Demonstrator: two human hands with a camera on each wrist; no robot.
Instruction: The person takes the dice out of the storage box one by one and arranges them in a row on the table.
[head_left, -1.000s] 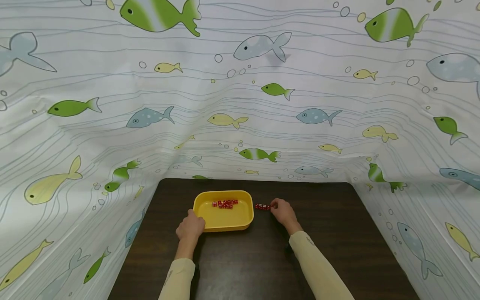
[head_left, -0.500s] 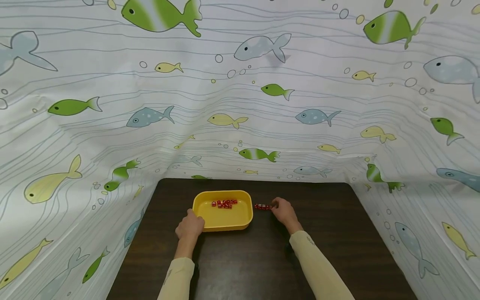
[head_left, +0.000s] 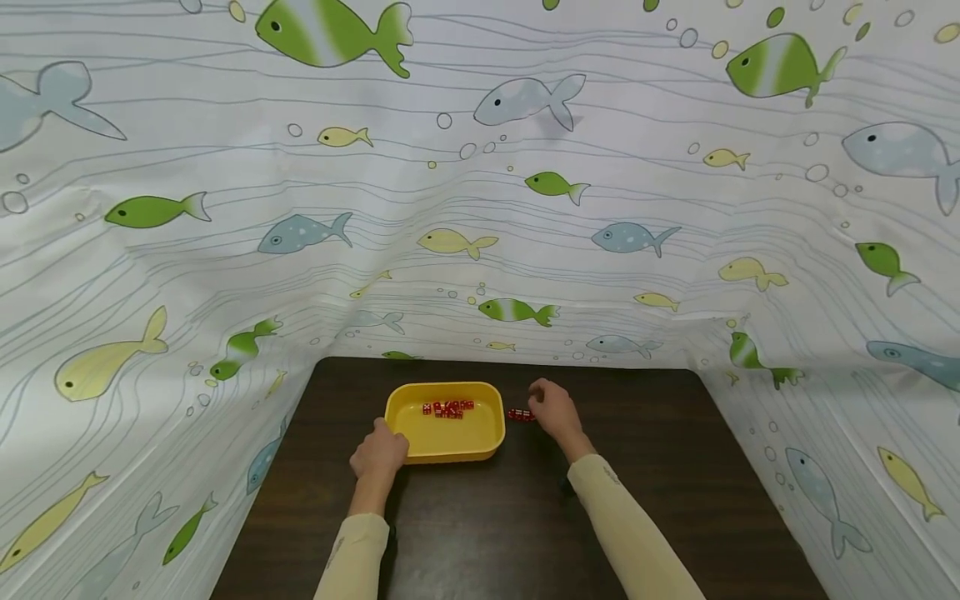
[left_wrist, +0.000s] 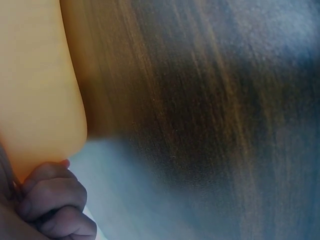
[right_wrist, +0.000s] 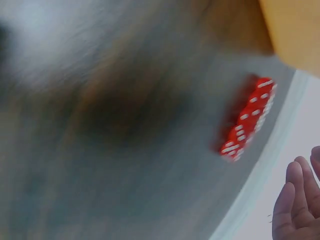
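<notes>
Gripping the near L corner of the yellow tray (head_left: 450,457), the L hand (head_left: 379,454) is clamped on its rim; L wrist view has the fingers (left_wrist: 55,192) curled in at the tray's edge, thumb hard to make out there. R hand (head_left: 557,412) is free, raised just R of a short row of red dice (head_left: 520,414). Per R wrist view its fingers are fairly straight & apart from the row, w/ a visible gap. Hands well apart, tray + row btwn them.

Row lies just L of the R hand, btwn it & the tray's R side, near the tray w/o touching it. Dice set side by side in a straight line, white pips showing; exact no. unclear.

More dice, the loose dice (head_left: 452,410), sit inside the tray, ahead & R of the L hand, in its far half: bunched up, one at the L end a bit off from the others.

Pale yellow sleeves (head_left: 622,521) cover both forearms, a small dark marking on each. Dark brown tabletop (head_left: 487,533), wood grain, runs under both hands & out past them either side.

Beyond the hands, ahead + L + R, white cloth (head_left: 397,192) rises, printed w/ green, yellow & grey-blue fish, bubbles, thin wavy lines. Big striped green fish (head_left: 322,33) is high up, ahead of L hand.
</notes>
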